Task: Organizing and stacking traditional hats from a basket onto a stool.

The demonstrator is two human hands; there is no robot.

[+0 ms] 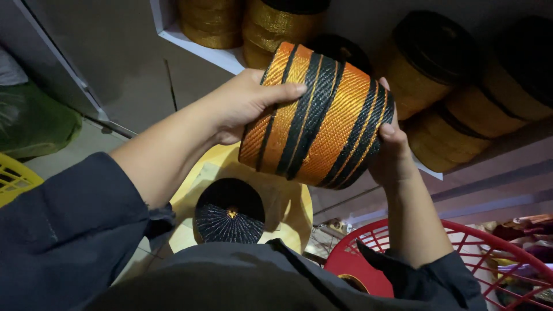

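Down near the lap, a round black woven disc (229, 211) is lying on a yellow stool (294, 210). Higher up, the left hand (245, 103) and right hand (389, 151) are clasping an orange-and-black striped woven cylinder (317, 118), seemingly inspecting it before gold woven rolls (429, 75) on the shelf (222, 56).

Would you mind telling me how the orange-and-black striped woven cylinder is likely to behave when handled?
The orange-and-black striped woven cylinder probably feels light, since the left hand and right hand hold it up by fingertips. Its ribbed weave likely grips well. Laid on its round side, it may roll.
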